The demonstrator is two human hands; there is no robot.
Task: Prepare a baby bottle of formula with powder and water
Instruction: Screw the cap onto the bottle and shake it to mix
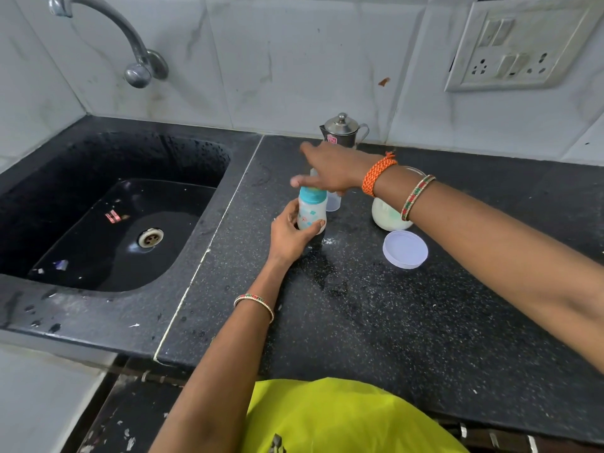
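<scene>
Black desk (376,322): left hand (289,235) grips the bottle (312,212); right hand (330,170), fingers straight, hovers above its collar. Capping seems underway; next, shaking.

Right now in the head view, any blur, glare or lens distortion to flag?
Head view: the right hand is motion-blurred at the fingertips, while the left hand and the bottle it grips are sharp; wide-angle bending curves the counter edges and wall tiles; soft glare on the wet sink floor and the steel jug; lighting even, shadows faint.
</scene>
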